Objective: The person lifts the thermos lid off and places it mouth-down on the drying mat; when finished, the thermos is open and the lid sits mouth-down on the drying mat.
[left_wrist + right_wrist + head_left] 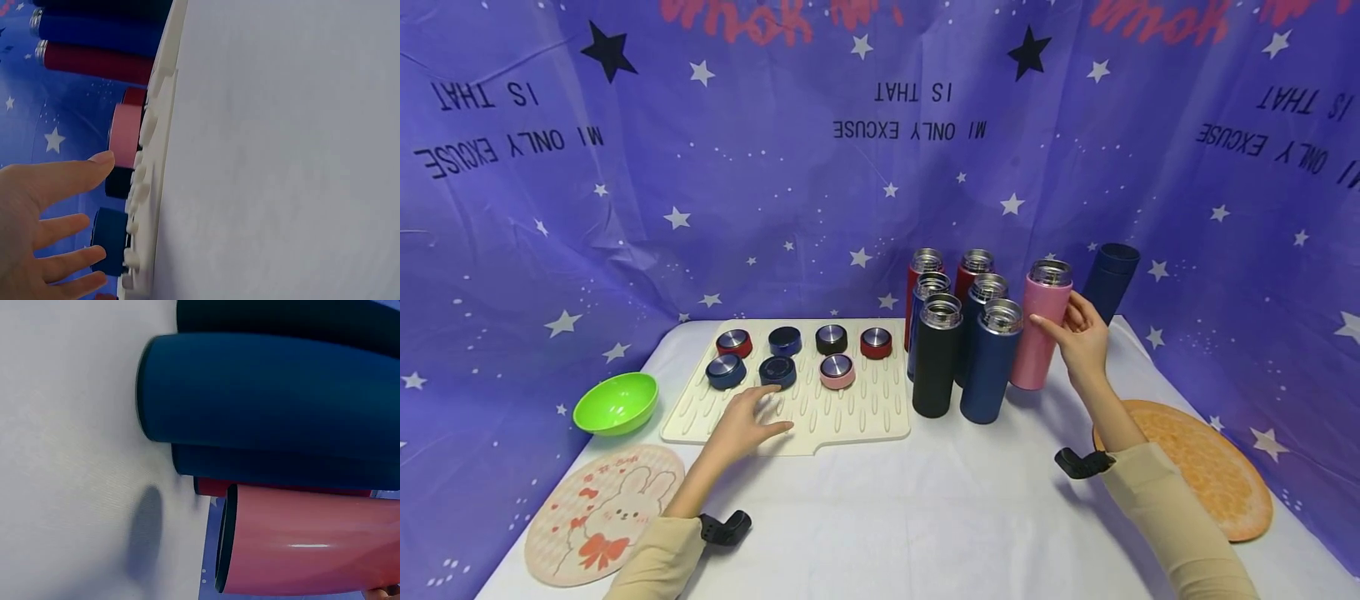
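My right hand (pixel 1084 335) grips a pink bottle (pixel 1041 333) around its upper side, thumb in front. The bottle has no lid and leans slightly; its dark base shows in the right wrist view. Just left of it stand several lidless bottles, among them a blue bottle (pixel 991 367) and a black bottle (pixel 936 362). My left hand (pixel 745 425) is held over the front of a cream ribbed mat (pixel 865 421), fingers spread and holding nothing. Its fingertips are near a dark blue lid (pixel 777 372). A pink lid (pixel 837 372) sits to the right of that one.
Several other lids, including a red lid (pixel 876 342), sit on the mat. Behind the right hand a dark blue cylinder (pixel 1111 279) leans. A green bowl (pixel 616 404) and a rabbit placemat (pixel 606 517) lie left, an orange-slice placemat (pixel 1202 467) right.
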`<control>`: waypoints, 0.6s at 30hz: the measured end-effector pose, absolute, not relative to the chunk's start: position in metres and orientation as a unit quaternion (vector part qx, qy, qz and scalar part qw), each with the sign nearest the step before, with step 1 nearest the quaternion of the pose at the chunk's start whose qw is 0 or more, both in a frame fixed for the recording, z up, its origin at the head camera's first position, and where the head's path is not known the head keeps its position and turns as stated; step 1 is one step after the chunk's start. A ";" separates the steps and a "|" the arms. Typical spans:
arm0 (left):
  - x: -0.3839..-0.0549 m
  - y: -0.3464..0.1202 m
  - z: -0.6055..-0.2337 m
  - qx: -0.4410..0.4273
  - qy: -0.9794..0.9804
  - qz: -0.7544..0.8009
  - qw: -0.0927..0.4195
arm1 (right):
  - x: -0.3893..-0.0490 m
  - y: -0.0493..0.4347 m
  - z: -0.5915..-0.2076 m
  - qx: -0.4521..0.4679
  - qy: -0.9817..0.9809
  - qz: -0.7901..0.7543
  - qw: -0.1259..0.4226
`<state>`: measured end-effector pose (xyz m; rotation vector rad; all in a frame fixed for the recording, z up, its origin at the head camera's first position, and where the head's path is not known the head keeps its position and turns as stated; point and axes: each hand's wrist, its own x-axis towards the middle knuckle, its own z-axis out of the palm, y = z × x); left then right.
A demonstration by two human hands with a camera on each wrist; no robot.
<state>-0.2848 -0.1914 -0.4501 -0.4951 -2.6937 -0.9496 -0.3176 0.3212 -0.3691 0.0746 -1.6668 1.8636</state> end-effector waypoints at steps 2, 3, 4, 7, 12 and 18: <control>-0.285 -0.195 -0.452 -0.166 -0.924 -0.322 0.120 | -0.325 0.320 -0.369 0.034 -0.634 0.705 0.315; -0.285 -0.197 -0.454 -0.163 -0.925 -0.323 0.118 | -0.328 0.320 -0.368 0.035 -0.636 0.704 0.315; -0.285 -0.198 -0.454 -0.162 -0.925 -0.325 0.115 | -0.332 0.320 -0.367 0.031 -0.642 0.698 0.317; -0.285 -0.201 -0.455 -0.165 -0.926 -0.322 0.102 | -0.343 0.321 -0.367 0.015 -0.645 0.695 0.316; -0.283 -0.204 -0.459 -0.169 -0.928 -0.324 0.077 | -0.360 0.325 -0.370 -0.025 -0.655 0.692 0.304; -0.280 -0.209 -0.458 -0.190 -0.924 -0.324 0.070 | -0.374 0.328 -0.374 -0.039 -0.689 0.660 0.297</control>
